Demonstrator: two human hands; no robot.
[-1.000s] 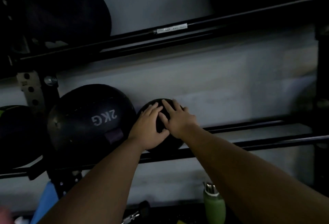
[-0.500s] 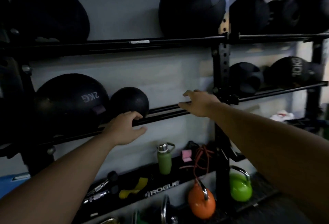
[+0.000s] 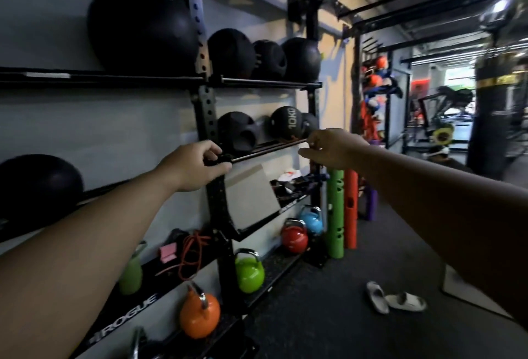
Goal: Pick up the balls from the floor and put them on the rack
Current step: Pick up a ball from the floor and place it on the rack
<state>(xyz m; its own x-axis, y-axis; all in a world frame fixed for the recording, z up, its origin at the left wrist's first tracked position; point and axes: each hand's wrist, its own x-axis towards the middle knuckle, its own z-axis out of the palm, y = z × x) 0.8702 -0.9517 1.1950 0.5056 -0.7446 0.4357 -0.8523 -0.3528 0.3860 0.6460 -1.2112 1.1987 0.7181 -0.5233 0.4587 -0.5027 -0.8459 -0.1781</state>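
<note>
At the far left, a black ball (image 3: 40, 184) sat on the middle rails of the rack (image 3: 206, 118), partly cut off by the frame edge. Above it, on the top shelf, rested a much larger black ball (image 3: 140, 27). My left hand (image 3: 194, 168) reached out in front of the rack's upright post, at the level of the middle rails; its fingers (image 3: 213, 150) were loosely curled and held nothing, though I could not tell whether they touched the bracket there. Below my left forearm, on the bottom tray, stood a green bottle (image 3: 131, 271), a tangle of orange cord (image 3: 191, 253), and on the floor an orange kettlebell (image 3: 200, 314) and a green kettlebell (image 3: 249, 271).

To the right of the post, three more black balls (image 3: 265, 56) lined the top shelf, and on the middle rails lay a black ball with handle cut-outs (image 3: 237, 134) beside a ball marked 10KG (image 3: 286, 126). A red kettlebell (image 3: 295, 237) and a blue kettlebell (image 3: 312, 220) stood lower down, next to a green tube (image 3: 335, 213) and an orange tube (image 3: 351, 207) leaning upright.

My right hand (image 3: 333, 148) hung just in front of the end of the rails, fingers (image 3: 311, 154) slack and half bent, empty. Past it, a pair of pale slippers (image 3: 395, 300) lay on the dark floor (image 3: 328, 316).
</note>
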